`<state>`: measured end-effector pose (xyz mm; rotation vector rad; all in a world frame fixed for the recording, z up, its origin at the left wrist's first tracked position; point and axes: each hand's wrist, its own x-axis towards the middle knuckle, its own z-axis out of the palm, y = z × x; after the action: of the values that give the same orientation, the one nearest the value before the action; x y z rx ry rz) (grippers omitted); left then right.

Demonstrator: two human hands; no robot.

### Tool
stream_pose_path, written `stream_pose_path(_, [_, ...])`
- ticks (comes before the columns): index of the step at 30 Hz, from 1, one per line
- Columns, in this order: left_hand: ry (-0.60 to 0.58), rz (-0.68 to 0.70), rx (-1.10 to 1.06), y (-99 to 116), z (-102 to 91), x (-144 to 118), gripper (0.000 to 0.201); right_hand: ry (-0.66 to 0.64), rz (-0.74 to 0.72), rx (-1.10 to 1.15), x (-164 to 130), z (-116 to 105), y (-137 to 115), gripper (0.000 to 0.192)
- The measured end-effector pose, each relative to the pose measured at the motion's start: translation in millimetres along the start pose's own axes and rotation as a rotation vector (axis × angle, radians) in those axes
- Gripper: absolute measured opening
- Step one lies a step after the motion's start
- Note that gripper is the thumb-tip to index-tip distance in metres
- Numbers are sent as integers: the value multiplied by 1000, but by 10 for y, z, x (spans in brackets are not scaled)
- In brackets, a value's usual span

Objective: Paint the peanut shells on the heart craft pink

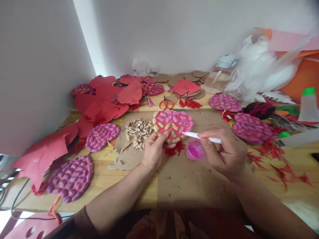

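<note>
My left hand (155, 149) grips the lower edge of a red heart-shaped piece (164, 130) covered with peanut shells, its thumb on the front. Shells along the top and right are pink; those at the left and bottom are bare tan. In my right hand (221, 149) is a white paintbrush (203, 136), pinched between thumb and fingers. Its pink tip touches or nearly touches a shell on the right side of the piece. A clear cup of pink paint (193, 150) stands just below the brush. A red tassel (175, 148) hangs under the piece.
Loose peanut shells (139, 132) lie on cardboard (124, 156) at left. Finished pink pieces (72, 179) and red paper (102, 103) fill the left side. Orange-handled scissors (166, 103) lie behind. At right are a lidded jar (220, 73), a plastic bag (266, 66) and a glue bottle (308, 105).
</note>
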<state>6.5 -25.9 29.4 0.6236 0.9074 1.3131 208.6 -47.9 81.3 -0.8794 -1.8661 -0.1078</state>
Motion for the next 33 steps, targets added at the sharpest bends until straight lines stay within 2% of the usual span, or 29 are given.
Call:
stream_pose_path(4, [-2, -12, -3, 10, 5, -8, 36, -27, 47, 24, -9, 19, -5, 13])
stream_pose_path(9, [4, -25, -22, 11, 18, -5, 36, 4, 87, -6, -47, 0, 42, 8])
stream_pose_path(13, [25, -13, -46, 24, 38, -2, 38, 23, 176, -21, -98, -36, 83, 11])
stream_pose_path(17, [22, -19, -46, 23, 30, -2, 38, -7, 158, 40, -103, -35, 88, 11])
stream_pose_path(23, [-19, -16, -30, -7, -10, 0, 36, 12, 199, -20, -116, -54, 137, 9])
stream_pose_path(27, [-19, 1, -36, -14, -16, -1, 37, -36, 199, 50, -120, -60, 156, 5])
stream_pose_path(33, [-45, 16, -42, -23, -30, -6, 36, 56, 222, 11, -107, -48, 141, 7])
